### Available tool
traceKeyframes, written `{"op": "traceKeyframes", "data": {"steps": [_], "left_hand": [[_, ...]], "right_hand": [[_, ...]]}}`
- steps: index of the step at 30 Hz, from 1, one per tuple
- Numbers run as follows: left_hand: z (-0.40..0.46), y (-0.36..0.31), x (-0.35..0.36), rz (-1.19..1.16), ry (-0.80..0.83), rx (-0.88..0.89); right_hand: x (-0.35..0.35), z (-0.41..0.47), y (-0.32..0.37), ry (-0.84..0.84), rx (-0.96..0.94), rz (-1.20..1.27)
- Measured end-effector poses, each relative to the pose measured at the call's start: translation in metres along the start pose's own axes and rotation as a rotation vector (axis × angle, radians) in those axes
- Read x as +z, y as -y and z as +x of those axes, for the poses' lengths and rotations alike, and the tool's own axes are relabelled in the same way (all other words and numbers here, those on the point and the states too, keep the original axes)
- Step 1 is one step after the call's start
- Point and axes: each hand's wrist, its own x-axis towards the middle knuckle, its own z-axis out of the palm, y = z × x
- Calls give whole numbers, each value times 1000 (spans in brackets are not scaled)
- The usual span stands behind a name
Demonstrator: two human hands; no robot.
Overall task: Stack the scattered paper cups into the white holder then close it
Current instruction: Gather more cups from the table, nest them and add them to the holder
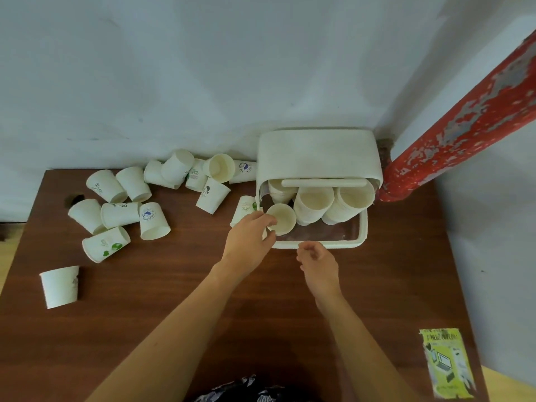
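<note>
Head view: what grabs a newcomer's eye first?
The white holder at the table's far right, lid raised, with cup stacks inside and the left hand gripping a paper cup at its open front. Next, the scattered paper cups tumbled across the far left of the brown table. The right hand hovers loosely curled, holding nothing, just before the holder.

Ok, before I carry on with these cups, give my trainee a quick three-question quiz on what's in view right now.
1. True or false: the white holder has its lid raised.
2. Which hand grips the cup at the holder's front-left opening? A) left hand B) right hand
3. Fill in: the lone cup nearest the table's left edge lies on its ____.

Key: 1 true; 2 A, while the right hand hovers just before the holder's front rim, holding nothing; 3 side.
</note>
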Motion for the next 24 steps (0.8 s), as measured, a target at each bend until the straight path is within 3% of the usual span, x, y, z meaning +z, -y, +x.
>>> {"op": "traceKeyframes", "data": {"steps": [10,14,20,24], "left_hand": [[-39,114,-58,89,-104,-384],[-39,162,-79,100,-156,-472],[-27,225,-88,136,33,-551],[-27,248,-86,97,91,-535]], "right_hand": [[77,-5,32,265,-179,-354],[111,6,46,277,-368,-600],[142,34,55,233,-494,-1036],[154,46,53,207,-447,-1255]]}}
